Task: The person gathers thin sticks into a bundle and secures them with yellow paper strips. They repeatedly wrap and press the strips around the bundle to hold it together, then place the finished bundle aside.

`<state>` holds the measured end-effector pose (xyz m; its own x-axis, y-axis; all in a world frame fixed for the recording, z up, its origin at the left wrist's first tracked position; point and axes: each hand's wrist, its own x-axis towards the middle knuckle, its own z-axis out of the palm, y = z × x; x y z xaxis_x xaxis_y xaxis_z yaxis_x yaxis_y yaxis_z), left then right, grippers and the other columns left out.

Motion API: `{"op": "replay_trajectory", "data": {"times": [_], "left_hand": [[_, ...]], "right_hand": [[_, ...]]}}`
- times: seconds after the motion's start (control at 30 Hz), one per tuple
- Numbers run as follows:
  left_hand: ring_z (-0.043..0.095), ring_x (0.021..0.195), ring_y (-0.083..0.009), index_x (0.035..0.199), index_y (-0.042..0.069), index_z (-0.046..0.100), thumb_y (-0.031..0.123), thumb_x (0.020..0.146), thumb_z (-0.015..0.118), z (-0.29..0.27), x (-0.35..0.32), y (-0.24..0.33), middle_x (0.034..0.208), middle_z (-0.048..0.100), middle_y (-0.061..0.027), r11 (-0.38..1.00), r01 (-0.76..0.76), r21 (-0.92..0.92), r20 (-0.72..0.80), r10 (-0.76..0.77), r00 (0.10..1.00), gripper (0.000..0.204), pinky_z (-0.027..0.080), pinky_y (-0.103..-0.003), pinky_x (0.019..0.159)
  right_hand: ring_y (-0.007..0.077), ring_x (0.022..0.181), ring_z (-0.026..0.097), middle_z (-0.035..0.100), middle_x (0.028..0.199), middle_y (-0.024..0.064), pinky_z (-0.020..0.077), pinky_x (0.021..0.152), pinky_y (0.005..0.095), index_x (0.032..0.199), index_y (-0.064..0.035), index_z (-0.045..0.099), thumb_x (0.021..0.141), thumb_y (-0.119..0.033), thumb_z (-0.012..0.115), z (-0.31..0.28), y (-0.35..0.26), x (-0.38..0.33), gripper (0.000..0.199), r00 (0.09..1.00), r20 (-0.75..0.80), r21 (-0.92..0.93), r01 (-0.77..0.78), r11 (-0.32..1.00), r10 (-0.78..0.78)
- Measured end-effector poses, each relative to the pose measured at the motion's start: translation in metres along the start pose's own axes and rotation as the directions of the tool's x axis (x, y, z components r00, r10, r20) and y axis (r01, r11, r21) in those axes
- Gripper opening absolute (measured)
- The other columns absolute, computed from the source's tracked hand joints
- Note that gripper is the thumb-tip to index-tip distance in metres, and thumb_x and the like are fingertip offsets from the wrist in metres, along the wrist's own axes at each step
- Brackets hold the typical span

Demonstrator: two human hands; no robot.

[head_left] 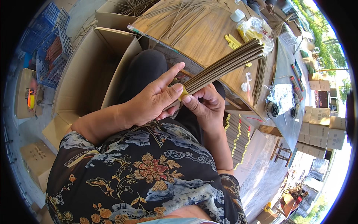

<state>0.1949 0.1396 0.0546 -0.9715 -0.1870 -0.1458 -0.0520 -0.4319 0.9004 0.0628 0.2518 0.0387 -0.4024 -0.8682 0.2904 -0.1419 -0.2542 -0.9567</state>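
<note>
A bundle of thin brown sticks point(226, 66), which look like incense sticks, slants up to the right in front of me. Around its lower end runs a yellow paper band point(183, 92). My left hand point(152, 98) grips that end, thumb pressed on the band and index finger stretched out, the other fingers partly hidden underneath. From the other side, my right hand point(207, 108) pinches the band between thumb and curled fingers. The bundle's far end reaches over the wooden table point(197, 41), close to a clear plastic bag point(255, 28) with yellow contents.
Loose sticks point(179, 20) and yellow paper strips point(233, 41) lie on the table. An open cardboard box point(87, 71) stands at my left, with blue crates point(56, 56) beyond. Banded stick bundles point(236, 138) lie at my right, below the table edge. Cartons point(321, 123) are stacked farther right.
</note>
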Motion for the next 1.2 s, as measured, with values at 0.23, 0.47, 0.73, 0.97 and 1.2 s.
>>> {"op": "replay_trajectory", "data": {"times": [0.23,0.47,0.73,0.97,1.2], "left_hand": [[0.040,0.054,-0.0045,0.138,0.010,0.012,0.028,0.095,0.033,0.001,0.001,-0.002,0.072,0.045,0.0000,1.000,0.011,0.009,-0.031,-0.011,0.999,0.051,0.034,-0.016,0.043],[0.041,0.055,-0.0041,0.137,0.009,0.016,0.029,0.095,0.033,0.000,0.002,-0.003,0.077,0.045,-0.0002,0.999,0.033,0.006,-0.008,-0.033,0.999,0.050,0.034,-0.016,0.043],[0.041,0.055,-0.0039,0.137,0.008,0.016,0.030,0.095,0.033,-0.001,0.003,-0.003,0.078,0.046,-0.0007,0.999,0.042,0.025,-0.013,-0.042,0.999,0.050,0.034,-0.016,0.043],[0.039,0.055,-0.0042,0.138,0.009,0.009,0.031,0.094,0.035,0.007,0.001,-0.004,0.076,0.045,-0.0005,0.992,-0.031,0.119,-0.153,0.049,0.987,0.056,0.034,-0.016,0.044],[0.039,0.058,-0.0039,0.138,0.004,0.005,0.022,0.093,0.041,0.014,0.003,-0.008,0.066,0.043,0.0005,0.959,-0.127,0.253,-0.234,0.188,0.954,0.061,0.037,-0.018,0.051]], "right_hand": [[0.0183,0.077,0.053,0.060,0.081,0.0054,0.0388,0.074,0.0311,0.065,-0.0046,0.057,0.073,-0.007,0.068,0.001,-0.013,-0.001,0.014,1.000,-0.020,-0.081,0.014,0.997,-0.016],[0.0167,0.076,0.052,0.059,0.079,0.0057,0.0403,0.069,0.0286,0.065,-0.0029,0.057,0.073,-0.005,0.068,-0.003,-0.012,-0.001,0.014,1.000,-0.006,0.001,-0.024,1.000,0.024],[0.0172,0.076,0.052,0.058,0.079,0.0067,0.0408,0.068,0.0281,0.065,-0.0026,0.056,0.072,-0.005,0.069,-0.007,-0.010,-0.001,0.015,0.998,0.018,0.018,-0.057,0.998,0.056],[0.0226,0.073,0.053,0.055,0.072,0.0077,0.0404,0.071,0.0326,0.063,-0.0042,0.054,0.066,-0.015,0.074,0.001,-0.007,0.006,0.023,0.959,-0.221,-0.492,0.050,0.869,-0.180],[0.0236,0.064,0.053,0.056,0.069,0.0104,0.0432,0.059,0.0317,0.076,-0.0005,0.059,0.073,-0.015,0.068,0.016,-0.035,-0.007,0.017,0.960,-0.230,-0.453,-0.253,0.855,0.162]]}}
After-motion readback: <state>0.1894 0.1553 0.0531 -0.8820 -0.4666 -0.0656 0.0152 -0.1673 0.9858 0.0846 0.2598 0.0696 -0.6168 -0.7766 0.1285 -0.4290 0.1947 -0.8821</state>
